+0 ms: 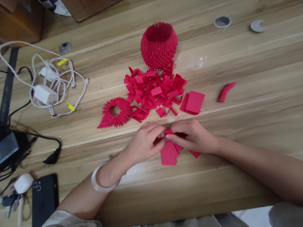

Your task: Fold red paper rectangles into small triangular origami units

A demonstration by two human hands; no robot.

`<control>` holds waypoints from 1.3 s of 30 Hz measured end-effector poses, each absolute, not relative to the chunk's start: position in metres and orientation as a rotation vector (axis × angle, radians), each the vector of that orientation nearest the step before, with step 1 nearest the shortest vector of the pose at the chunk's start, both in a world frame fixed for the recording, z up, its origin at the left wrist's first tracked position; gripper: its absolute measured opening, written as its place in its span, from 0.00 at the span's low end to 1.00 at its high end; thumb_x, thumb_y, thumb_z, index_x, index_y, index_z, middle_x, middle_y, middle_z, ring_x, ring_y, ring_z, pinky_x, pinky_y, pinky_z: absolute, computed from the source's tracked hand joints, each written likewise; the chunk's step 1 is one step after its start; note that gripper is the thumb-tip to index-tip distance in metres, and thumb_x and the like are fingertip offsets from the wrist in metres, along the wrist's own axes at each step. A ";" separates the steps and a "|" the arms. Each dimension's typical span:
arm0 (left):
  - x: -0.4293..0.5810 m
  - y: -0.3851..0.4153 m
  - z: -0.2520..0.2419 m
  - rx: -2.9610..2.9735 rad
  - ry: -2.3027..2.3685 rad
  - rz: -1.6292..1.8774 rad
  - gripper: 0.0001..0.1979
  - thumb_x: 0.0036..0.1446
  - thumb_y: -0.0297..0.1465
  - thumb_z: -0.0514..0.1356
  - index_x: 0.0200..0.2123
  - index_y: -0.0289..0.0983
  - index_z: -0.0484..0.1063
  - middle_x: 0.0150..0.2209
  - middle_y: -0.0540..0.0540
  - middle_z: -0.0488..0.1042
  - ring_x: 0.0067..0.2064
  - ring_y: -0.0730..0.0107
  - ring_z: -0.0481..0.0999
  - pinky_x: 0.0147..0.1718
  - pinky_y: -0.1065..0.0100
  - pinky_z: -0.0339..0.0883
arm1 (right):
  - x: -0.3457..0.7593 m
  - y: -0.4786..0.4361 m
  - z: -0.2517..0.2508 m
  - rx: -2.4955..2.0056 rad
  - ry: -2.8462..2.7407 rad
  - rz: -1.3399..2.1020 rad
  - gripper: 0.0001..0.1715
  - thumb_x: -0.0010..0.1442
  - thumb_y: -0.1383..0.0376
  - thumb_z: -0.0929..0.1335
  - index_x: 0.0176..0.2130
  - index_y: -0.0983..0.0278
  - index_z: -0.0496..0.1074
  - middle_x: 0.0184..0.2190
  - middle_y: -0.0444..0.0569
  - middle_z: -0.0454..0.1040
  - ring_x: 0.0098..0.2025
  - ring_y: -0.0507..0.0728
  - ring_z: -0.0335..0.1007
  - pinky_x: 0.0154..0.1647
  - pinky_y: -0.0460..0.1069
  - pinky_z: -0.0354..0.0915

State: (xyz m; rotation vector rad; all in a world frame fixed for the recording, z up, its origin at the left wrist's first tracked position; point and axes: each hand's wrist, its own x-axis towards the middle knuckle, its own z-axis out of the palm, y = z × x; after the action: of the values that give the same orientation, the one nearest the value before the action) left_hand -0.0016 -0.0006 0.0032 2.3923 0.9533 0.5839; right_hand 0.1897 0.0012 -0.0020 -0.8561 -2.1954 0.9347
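Between the fingertips of my left hand and my right hand is a small piece of red paper, pinched by both and partly hidden by the fingers. Flat red paper sheets lie on the table just under my hands. Beyond them spreads a pile of folded red paper pieces. Left of the pile lies a spiky red paper ring with a pointed end. Behind it stands a round red bowl of interlocked paper pieces. To the right is a stack of red paper.
A short curved row of joined red pieces lies at the right. White charger cables, a black power adapter, keys and a black phone occupy the left. Cardboard boxes stand at the back.
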 end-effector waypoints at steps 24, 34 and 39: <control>-0.001 0.000 0.004 2.376 0.958 0.561 0.05 0.57 0.29 0.53 0.29 0.34 0.66 0.25 0.48 0.68 0.29 0.71 0.68 0.31 0.69 0.63 | 0.190 0.002 -0.001 -0.864 -2.193 0.942 0.21 0.62 0.64 0.62 0.20 0.65 0.56 0.17 0.39 0.54 0.21 0.47 0.49 0.23 0.43 0.50; -0.003 0.000 0.003 2.357 0.962 0.540 0.04 0.56 0.28 0.54 0.30 0.34 0.66 0.26 0.48 0.68 0.30 0.71 0.67 0.31 0.69 0.62 | 0.190 0.002 -0.002 -0.862 -2.196 0.961 0.20 0.62 0.64 0.62 0.20 0.64 0.56 0.17 0.40 0.56 0.21 0.48 0.50 0.24 0.44 0.50; -0.003 -0.001 0.004 2.361 0.957 0.543 0.03 0.56 0.27 0.54 0.30 0.34 0.65 0.25 0.49 0.68 0.29 0.71 0.67 0.31 0.69 0.61 | 0.190 0.001 -0.003 -0.866 -2.187 0.973 0.20 0.62 0.64 0.62 0.20 0.64 0.56 0.17 0.40 0.55 0.21 0.48 0.50 0.24 0.44 0.50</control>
State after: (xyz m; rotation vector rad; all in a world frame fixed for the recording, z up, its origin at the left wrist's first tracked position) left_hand -0.0026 -0.0005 0.0041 2.3610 0.9573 0.5434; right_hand 0.1898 0.0010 -0.0027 -0.8663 -2.1873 0.9725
